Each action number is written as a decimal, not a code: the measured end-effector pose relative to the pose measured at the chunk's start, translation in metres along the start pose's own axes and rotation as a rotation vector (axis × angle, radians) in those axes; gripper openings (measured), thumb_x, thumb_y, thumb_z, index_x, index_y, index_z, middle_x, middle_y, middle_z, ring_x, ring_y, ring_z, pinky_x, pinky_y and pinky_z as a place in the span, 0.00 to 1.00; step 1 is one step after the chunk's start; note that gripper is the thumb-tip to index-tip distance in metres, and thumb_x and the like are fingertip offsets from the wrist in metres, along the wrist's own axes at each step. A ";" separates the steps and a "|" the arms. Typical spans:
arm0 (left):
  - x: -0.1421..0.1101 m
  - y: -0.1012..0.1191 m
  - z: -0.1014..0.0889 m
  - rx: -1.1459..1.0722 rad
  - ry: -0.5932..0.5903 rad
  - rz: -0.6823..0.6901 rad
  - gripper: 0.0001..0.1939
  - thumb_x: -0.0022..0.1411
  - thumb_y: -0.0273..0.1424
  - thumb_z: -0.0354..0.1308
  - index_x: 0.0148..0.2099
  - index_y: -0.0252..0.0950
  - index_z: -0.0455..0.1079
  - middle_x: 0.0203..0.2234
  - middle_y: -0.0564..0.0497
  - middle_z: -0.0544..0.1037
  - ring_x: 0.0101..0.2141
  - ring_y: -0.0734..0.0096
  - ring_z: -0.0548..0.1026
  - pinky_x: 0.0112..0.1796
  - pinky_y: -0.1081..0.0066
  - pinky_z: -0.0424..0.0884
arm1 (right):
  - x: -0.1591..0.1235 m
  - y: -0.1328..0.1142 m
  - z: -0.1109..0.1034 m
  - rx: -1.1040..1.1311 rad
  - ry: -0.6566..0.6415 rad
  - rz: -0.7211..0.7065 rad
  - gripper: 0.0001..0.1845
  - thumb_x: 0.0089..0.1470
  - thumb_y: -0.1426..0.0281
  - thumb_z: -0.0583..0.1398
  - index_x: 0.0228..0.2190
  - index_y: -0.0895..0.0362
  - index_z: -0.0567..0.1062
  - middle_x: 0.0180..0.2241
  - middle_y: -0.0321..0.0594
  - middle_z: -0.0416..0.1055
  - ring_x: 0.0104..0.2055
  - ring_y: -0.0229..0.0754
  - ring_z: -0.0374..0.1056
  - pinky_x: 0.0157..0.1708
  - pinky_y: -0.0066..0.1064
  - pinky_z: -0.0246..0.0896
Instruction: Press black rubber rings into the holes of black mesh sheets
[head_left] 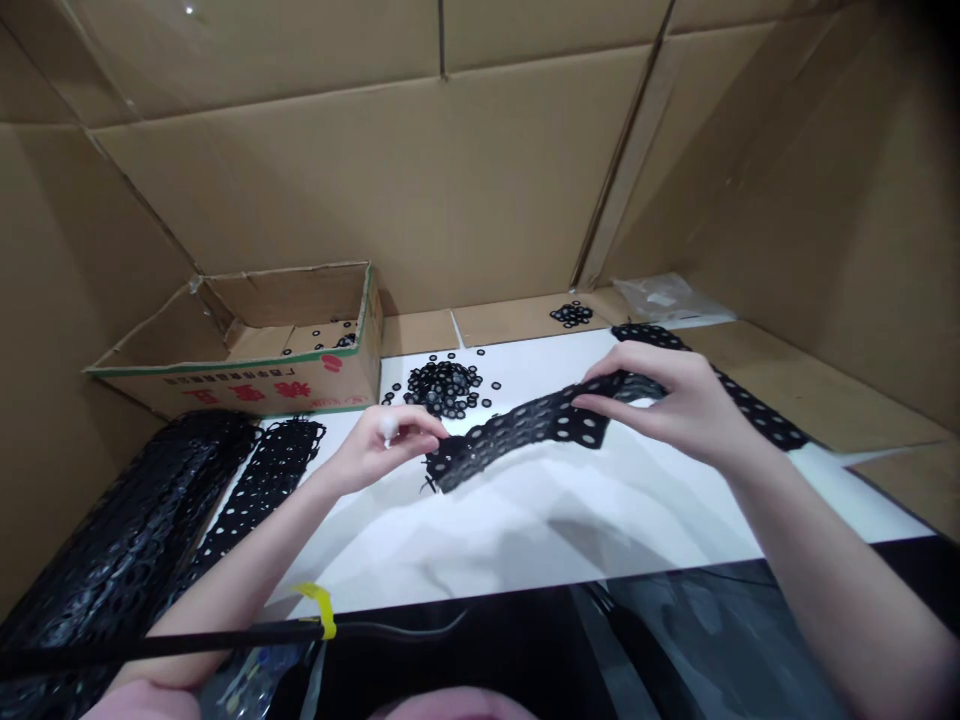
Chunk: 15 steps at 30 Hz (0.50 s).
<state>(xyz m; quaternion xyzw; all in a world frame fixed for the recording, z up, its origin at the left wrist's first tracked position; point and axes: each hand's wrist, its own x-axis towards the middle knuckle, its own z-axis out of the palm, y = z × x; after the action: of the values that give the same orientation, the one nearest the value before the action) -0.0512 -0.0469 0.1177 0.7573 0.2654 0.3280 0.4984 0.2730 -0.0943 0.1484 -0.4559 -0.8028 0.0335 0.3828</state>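
Note:
A black perforated strip (pixel 525 425) with rows of round holes is stretched between my hands above the white work surface (pixel 525 545). My left hand (pixel 386 445) pinches its ragged left end between thumb and finger. A small white rounded thing (pixel 388 428) shows at that hand's curled fingers; I cannot make out what it is. On the other side, my right hand (pixel 675 400) grips the strip's upper right part, thumb in front. Just behind the strip lies a heap of small black rings (pixel 442 385).
An open cardboard box (pixel 255 390) with a few rings stands back left. Perforated black sheets (pixel 262 480) and a shiny black bundle (pixel 120 530) lie left. Another perforated strip (pixel 757 415), a small ring pile (pixel 571 314) and a clear bag (pixel 667 295) are right. Cardboard walls enclose the table.

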 end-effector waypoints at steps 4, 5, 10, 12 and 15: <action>-0.018 -0.016 -0.003 0.488 -0.065 0.406 0.08 0.62 0.23 0.56 0.41 0.35 0.75 0.31 0.46 0.79 0.32 0.69 0.73 0.35 0.70 0.67 | -0.020 -0.004 0.025 -0.187 0.006 -0.232 0.06 0.53 0.75 0.61 0.26 0.56 0.71 0.23 0.38 0.71 0.28 0.41 0.64 0.35 0.36 0.57; -0.025 -0.025 -0.003 0.544 -0.101 0.414 0.09 0.62 0.23 0.55 0.42 0.35 0.75 0.32 0.45 0.79 0.33 0.69 0.73 0.35 0.70 0.67 | -0.028 -0.004 0.035 -0.216 -0.026 -0.271 0.07 0.53 0.78 0.59 0.25 0.56 0.70 0.23 0.38 0.71 0.29 0.41 0.64 0.35 0.36 0.57; -0.063 -0.063 0.005 0.617 -0.214 0.308 0.09 0.62 0.24 0.55 0.41 0.37 0.76 0.32 0.47 0.78 0.32 0.70 0.72 0.33 0.73 0.68 | -0.072 -0.007 0.074 -0.171 -0.252 -0.243 0.12 0.48 0.85 0.53 0.24 0.57 0.69 0.24 0.39 0.68 0.30 0.40 0.61 0.37 0.36 0.57; -0.073 -0.066 0.010 0.609 -0.230 0.279 0.10 0.61 0.24 0.55 0.41 0.38 0.77 0.32 0.47 0.77 0.32 0.70 0.73 0.32 0.73 0.68 | -0.083 -0.011 0.076 -0.103 -0.357 -0.150 0.10 0.47 0.83 0.55 0.24 0.57 0.69 0.26 0.38 0.68 0.31 0.41 0.62 0.39 0.36 0.57; -0.081 -0.063 0.014 0.585 -0.262 0.237 0.13 0.60 0.22 0.54 0.43 0.38 0.77 0.32 0.47 0.77 0.33 0.69 0.73 0.34 0.72 0.69 | -0.091 -0.018 0.070 -0.035 -0.540 0.012 0.05 0.48 0.71 0.63 0.27 0.56 0.71 0.28 0.38 0.69 0.35 0.44 0.65 0.40 0.38 0.56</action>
<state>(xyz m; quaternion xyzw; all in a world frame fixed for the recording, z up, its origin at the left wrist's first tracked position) -0.0979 -0.0911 0.0361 0.9294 0.1922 0.1935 0.2486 0.2410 -0.1533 0.0529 -0.4419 -0.8735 0.1422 0.1469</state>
